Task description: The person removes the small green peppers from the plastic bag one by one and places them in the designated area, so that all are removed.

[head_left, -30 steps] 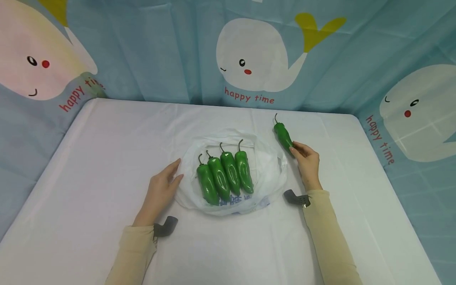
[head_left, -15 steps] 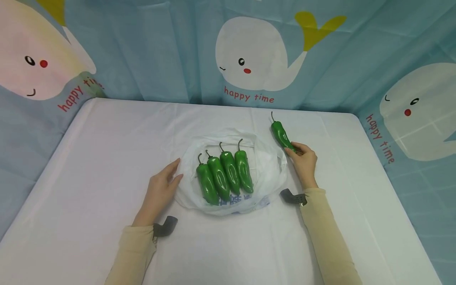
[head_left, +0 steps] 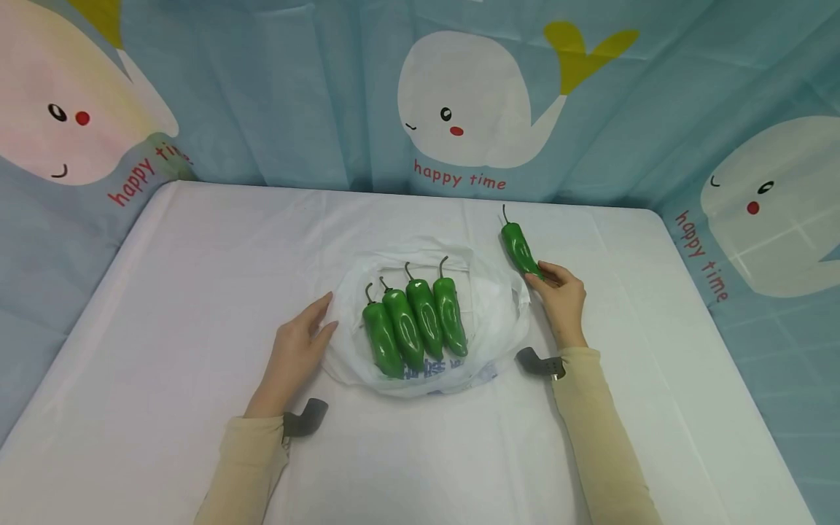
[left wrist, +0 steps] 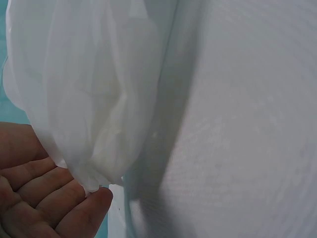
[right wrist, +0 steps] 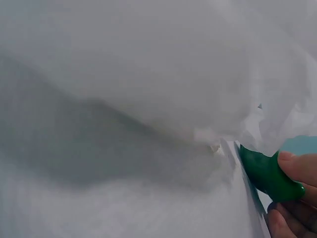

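Long green peppers (head_left: 402,328), centre and far right: smooth, glossy skin. Thin white plastic bag (head_left: 495,299): translucent, crinkled film. White rectangular tablecloth (head_left: 407,467): matt fabric. Far blue printed curtain (head_left: 354,87): smooth cloth. Beige sleeves (head_left: 604,430): matt cloth.

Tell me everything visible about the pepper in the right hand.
The green pepper is long and glossy, narrowing toward its tip, with a thin stem at the far end. The right hand pinches it near the tip. It is outside the white plastic bag, by its far right side; whether it touches bag or table is unclear.
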`<state>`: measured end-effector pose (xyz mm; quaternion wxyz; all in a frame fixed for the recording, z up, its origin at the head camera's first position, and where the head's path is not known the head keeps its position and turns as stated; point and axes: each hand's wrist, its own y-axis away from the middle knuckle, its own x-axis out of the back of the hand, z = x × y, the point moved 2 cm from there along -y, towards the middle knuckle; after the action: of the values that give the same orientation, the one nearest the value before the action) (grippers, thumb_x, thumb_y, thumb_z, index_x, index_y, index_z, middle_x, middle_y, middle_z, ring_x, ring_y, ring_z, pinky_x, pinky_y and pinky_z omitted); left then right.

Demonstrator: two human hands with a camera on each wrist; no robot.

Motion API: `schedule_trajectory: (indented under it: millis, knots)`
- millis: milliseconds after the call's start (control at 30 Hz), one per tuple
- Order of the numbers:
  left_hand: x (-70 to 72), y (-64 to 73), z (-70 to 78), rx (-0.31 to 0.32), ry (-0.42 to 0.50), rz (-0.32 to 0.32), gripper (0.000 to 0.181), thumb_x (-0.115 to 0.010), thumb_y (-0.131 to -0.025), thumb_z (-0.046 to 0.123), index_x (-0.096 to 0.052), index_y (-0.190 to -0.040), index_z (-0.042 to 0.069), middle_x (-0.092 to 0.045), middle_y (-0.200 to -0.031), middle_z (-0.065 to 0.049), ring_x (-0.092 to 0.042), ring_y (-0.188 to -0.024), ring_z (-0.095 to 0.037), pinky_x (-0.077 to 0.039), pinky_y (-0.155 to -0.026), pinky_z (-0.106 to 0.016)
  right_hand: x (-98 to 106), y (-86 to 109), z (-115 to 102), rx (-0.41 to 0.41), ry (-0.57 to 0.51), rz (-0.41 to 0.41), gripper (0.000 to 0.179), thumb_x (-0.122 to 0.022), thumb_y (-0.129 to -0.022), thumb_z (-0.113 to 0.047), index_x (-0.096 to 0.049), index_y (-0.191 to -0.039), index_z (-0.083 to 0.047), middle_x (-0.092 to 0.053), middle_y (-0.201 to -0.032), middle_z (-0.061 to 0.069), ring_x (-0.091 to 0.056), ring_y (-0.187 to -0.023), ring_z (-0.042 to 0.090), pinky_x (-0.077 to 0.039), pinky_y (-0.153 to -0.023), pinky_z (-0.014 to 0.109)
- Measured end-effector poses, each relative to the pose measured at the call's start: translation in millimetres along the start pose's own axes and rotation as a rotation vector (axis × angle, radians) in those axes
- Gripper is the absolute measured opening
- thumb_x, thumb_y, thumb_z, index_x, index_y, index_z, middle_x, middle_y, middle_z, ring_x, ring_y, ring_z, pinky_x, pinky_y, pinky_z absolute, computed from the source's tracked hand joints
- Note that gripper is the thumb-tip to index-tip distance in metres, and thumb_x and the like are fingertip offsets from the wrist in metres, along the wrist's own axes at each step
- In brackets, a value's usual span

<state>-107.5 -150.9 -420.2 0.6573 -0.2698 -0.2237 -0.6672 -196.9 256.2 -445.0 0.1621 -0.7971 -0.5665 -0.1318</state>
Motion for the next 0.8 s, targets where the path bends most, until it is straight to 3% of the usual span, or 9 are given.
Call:
schedule_trajectory:
  millis: [133, 433, 800]
  knots:
    - [-0.4, 0.0, 0.0, 0.006, -0.001, 0.000, 0.048, -0.058, -0.093, 0.005, -0.044, -0.138, -0.001, -0.045, -0.137, -0.024, -0.047, -0.123, -0.039, -0.044, -0.103, -0.046, 1.9, 1.7, -2.0, -0.007, -0.034, 0.007, 0.040, -0.074, -0.082, -0.012, -0.063, -0.117, 0.004, -0.064, -0.115, 0.019, -0.062, -0.105, 0.029, -0.052, -0.090, 0.020]
    - [-0.4, -0.2, -0.4, -0.009, 0.007, 0.010, 0.047, -0.058, -0.092, 0.003, -0.044, -0.137, -0.003, -0.046, -0.136, -0.024, -0.049, -0.121, -0.039, -0.044, -0.102, -0.046, 7.6, 9.1, -0.2, -0.017, -0.136, 0.042, 0.036, -0.072, -0.084, -0.009, -0.063, -0.115, 0.006, -0.063, -0.113, 0.022, -0.063, -0.094, 0.007, -0.053, -0.088, 0.018]
    - [-0.2, -0.6, -0.7, -0.015, 0.009, 0.015, 0.047, -0.058, -0.092, 0.003, -0.045, -0.137, -0.003, -0.047, -0.136, -0.024, -0.050, -0.120, -0.039, -0.044, -0.103, -0.046, 12.4, 23.3, -9.9, 0.017, -0.150, 0.011, 0.033, -0.068, -0.088, -0.009, -0.062, -0.117, 0.005, -0.061, -0.118, 0.022, -0.063, -0.101, 0.013, -0.052, -0.090, 0.017]
